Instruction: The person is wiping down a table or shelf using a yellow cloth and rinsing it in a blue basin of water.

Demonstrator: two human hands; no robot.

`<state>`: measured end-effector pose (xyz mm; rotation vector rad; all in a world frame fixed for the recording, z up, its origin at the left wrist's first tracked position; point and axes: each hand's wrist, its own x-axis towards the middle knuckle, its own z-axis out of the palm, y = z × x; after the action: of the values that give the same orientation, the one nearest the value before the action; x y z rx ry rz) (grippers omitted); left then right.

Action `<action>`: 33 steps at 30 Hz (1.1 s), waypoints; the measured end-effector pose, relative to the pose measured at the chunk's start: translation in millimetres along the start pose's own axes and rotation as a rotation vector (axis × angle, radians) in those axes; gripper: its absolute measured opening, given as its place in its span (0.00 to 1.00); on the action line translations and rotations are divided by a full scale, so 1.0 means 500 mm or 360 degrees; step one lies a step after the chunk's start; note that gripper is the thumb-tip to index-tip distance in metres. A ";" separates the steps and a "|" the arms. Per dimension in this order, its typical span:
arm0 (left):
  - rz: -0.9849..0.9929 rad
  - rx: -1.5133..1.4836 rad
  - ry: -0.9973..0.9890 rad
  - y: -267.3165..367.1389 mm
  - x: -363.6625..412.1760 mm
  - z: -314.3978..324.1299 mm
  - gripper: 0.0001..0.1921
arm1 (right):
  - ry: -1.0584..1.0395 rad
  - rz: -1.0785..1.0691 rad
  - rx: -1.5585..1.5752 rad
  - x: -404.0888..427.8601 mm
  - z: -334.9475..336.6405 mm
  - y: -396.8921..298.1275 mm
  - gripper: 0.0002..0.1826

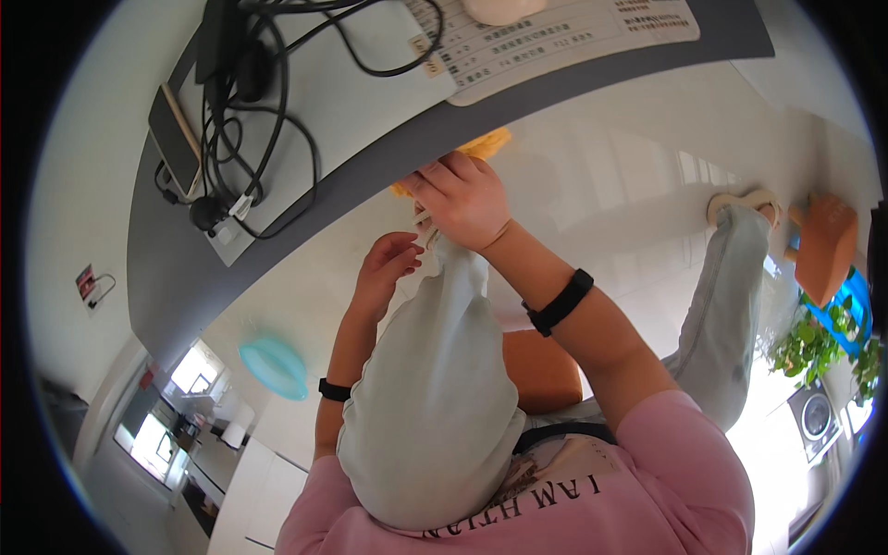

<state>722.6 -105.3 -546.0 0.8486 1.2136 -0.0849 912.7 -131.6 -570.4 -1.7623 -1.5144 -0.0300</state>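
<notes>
My right hand is curled over a fluffy yellow cloth, which shows on both sides of the fingers just below the desk edge. Beige cord-like straps show beneath this hand, by the foot of my raised leg; most of the foot is hidden. My left hand is beside them, lower and to the left, its fingers loosely bent and nothing seen in them. The raised leg, in pale grey-green trousers, lies between my forearms. Each arm wears a black band.
Above is a grey desk with tangled black cables, a phone and a printed mat. A turquoise basin is on the floor at left. An orange seat shows beneath me; my other foot wears a beige slipper near a potted plant.
</notes>
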 end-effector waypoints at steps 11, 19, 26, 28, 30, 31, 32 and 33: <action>0.0011 0.0021 0.0080 0.020 -0.017 -0.015 0.13 | -0.0024 -0.0057 -0.0250 0.000 -0.080 0.116 0.15; -0.0041 0.0096 0.0008 0.032 -0.006 0.024 0.14 | 0.0231 0.0126 -0.0634 0.022 -0.189 0.255 0.14; -0.0008 0.0195 -0.0117 0.056 0.015 0.072 0.14 | -0.0065 -0.0142 -0.0050 -0.005 -0.056 0.098 0.19; 0.0009 0.0210 -0.0113 0.072 0.005 0.074 0.14 | -0.0043 -0.0127 0.0027 0.002 -0.075 0.109 0.19; 0.0035 0.0216 -0.0113 0.080 0.000 0.076 0.14 | -0.0033 -0.0216 -0.0111 0.011 -0.111 0.161 0.19; 0.0007 0.0244 -0.0088 0.082 -0.002 0.077 0.14 | -0.0021 -0.0209 -0.0121 0.014 -0.129 0.187 0.19; -0.0020 0.0271 -0.0061 0.084 -0.002 0.078 0.14 | -0.0034 -0.0226 -0.0178 0.016 -0.148 0.213 0.19; -0.0009 0.0282 -0.0069 0.085 -0.002 0.081 0.14 | -0.0044 -0.0247 -0.0239 0.020 -0.167 0.238 0.19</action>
<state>774.5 -100.7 -519.2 0.9927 1.1797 -0.2173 1054.0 -167.2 -572.6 -1.7634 -1.7046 -0.2028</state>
